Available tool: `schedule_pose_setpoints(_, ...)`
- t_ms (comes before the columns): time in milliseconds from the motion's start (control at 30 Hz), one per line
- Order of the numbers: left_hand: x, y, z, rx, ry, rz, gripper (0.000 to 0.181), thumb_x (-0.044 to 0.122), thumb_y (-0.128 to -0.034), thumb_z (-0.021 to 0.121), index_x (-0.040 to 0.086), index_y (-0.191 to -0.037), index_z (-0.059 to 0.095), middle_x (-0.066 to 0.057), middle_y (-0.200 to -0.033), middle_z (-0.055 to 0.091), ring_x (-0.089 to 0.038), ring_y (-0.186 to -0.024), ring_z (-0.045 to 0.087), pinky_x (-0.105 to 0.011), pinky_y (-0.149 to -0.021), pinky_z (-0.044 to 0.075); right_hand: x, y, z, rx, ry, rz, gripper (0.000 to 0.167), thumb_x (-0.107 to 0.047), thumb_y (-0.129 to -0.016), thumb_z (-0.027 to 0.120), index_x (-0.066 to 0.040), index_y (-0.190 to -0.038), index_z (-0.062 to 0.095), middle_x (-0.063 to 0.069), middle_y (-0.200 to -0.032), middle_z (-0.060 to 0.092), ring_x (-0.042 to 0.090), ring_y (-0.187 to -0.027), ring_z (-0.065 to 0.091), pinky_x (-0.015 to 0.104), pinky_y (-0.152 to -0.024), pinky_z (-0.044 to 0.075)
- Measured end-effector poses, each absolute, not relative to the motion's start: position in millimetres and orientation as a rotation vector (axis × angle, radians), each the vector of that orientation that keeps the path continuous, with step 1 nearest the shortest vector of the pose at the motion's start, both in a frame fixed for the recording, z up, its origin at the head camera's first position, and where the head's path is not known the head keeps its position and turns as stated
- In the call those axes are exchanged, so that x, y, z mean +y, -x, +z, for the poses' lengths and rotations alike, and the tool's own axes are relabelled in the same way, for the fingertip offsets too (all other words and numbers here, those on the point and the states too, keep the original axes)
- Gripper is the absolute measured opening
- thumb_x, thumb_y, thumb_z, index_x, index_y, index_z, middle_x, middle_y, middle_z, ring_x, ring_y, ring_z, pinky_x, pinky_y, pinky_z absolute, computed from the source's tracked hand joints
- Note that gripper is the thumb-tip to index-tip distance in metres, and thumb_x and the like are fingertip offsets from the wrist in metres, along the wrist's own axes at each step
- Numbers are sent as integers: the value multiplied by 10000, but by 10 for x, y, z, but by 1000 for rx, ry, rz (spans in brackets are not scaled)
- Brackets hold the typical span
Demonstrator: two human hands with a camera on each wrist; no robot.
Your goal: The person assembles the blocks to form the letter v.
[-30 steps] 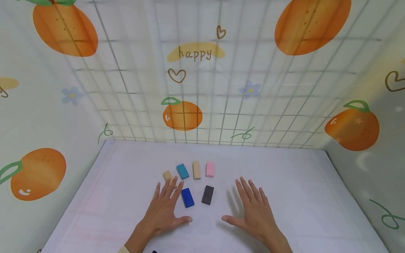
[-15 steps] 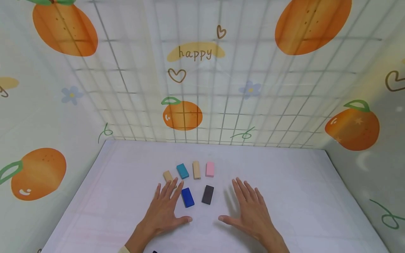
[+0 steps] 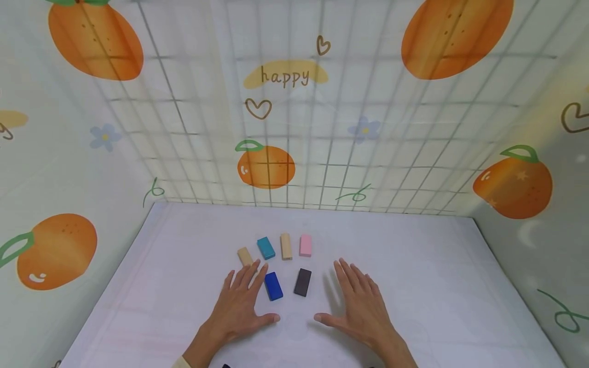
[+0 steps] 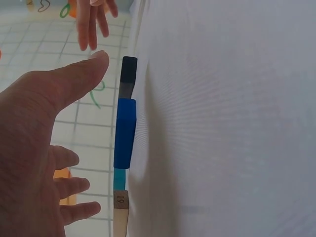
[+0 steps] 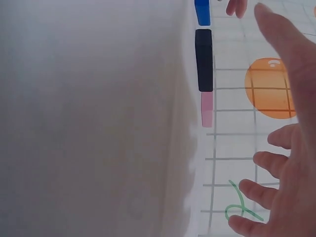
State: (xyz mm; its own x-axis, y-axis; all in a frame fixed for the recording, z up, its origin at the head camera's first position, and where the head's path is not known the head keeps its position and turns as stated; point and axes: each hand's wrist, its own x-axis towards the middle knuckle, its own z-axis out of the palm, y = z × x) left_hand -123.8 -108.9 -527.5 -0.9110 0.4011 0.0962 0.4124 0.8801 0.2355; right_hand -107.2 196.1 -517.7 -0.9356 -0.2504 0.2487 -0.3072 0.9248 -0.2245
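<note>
Several small rectangular blocks lie on the white table. The dark blue block [image 3: 273, 286] and the black block [image 3: 302, 282] form the nearer pair. Behind them are a teal block [image 3: 266, 248], a plain wooden block [image 3: 286, 247], a pink block [image 3: 306, 246] and a second wooden block [image 3: 245, 256], partly hidden by left fingertips. My left hand [image 3: 241, 306] hovers left of the dark blue block, fingers spread and holding nothing. To the right of the black block, my right hand [image 3: 363, 309] is likewise spread and holds nothing. In the left wrist view, a wooden block [image 4: 121, 212] bears printed characters.
A patterned cloth wall [image 3: 313, 153] with oranges and grid lines rises behind the table [image 3: 414, 255]. Similar cloth walls stand at the left [image 3: 60, 168] and right [image 3: 552, 245]. Bare tabletop lies to both sides of the hands.
My right hand has drifted a little left, toward the black block. My left hand has hardly moved, and the blocks keep their places.
</note>
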Motion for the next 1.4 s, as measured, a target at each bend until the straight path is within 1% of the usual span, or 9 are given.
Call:
schedule_pose_setpoints(233,-1067,1249,-5292,-3000,655,-387,1100,804,-767,633,182,-1607,288,-86,-1652,253,-372,-1423,356,-600,-1106,280,1920,1095,-5177,-2885,-417,416,1257,-837,-653,713,-114,-1594,298,105,-1627,315,350,-1398,384,597,-1045,365)
schedule_pose_setpoints(433,-1051,1245,-5287,-3017,643,-388,1089,805,-767,630,193,-1604,299,-70,-1653,256,-380,-1394,381,-597,-1056,326,1877,1104,-5169,-2904,-402,428,1251,-827,-647,727,-124,-1593,306,77,-1634,308,328,-1331,443,574,-976,414)
schedule_pose_setpoints(600,-1043,1246,-5285,-3027,631,-365,1096,816,-759,627,203,-1606,296,-58,-1647,269,-351,-1342,413,-567,-1010,357,1838,1112,-5143,-2935,-376,442,1257,-826,-636,736,-138,-1596,305,78,-1623,331,341,-1303,468,603,-966,426)
schedule_pose_setpoints(867,-1036,1257,-5295,-3044,627,-366,1087,807,-762,635,196,-1600,311,-58,-1622,314,-318,-1248,447,-522,-940,368,1793,1149,-5146,-3017,-333,457,1276,-861,-613,714,-137,-1587,320,88,-1588,381,360,-1262,496,673,-992,395)
schedule_pose_setpoints(967,-1035,1260,-5293,-3052,627,-370,1079,800,-764,640,196,-1597,317,-55,-1603,343,-307,-1231,450,-517,-932,369,1784,1156,-5152,-3018,-338,460,1270,-856,-606,724,-133,-1576,337,85,-1569,408,352,-1243,507,657,-988,407)
schedule_pose_setpoints(1133,-1032,1257,-5283,-3067,620,-405,1061,777,-764,663,195,-1588,335,-52,-1576,379,-311,-1226,456,-535,-945,368,1774,1168,-5147,-3020,-356,450,1258,-844,-610,733,-122,-1568,355,83,-1547,436,331,-1210,519,591,-961,442)
schedule_pose_setpoints(1267,-1029,1259,-5280,-3081,608,-418,1052,766,-766,671,191,-1584,346,-56,-1563,395,-323,-1236,453,-564,-979,359,1771,1180,-5144,-3039,-355,432,1246,-846,-620,724,-118,-1564,361,88,-1541,440,331,-1207,520,581,-955,446)
schedule_pose_setpoints(1400,-1028,1270,-5291,-3096,596,-407,1052,773,-765,666,186,-1581,356,-53,-1548,414,-306,-1221,446,-564,-986,355,1770,1186,-5143,-3039,-356,430,1230,-834,-620,734,-113,-1552,379,90,-1529,455,334,-1197,529,578,-947,451)
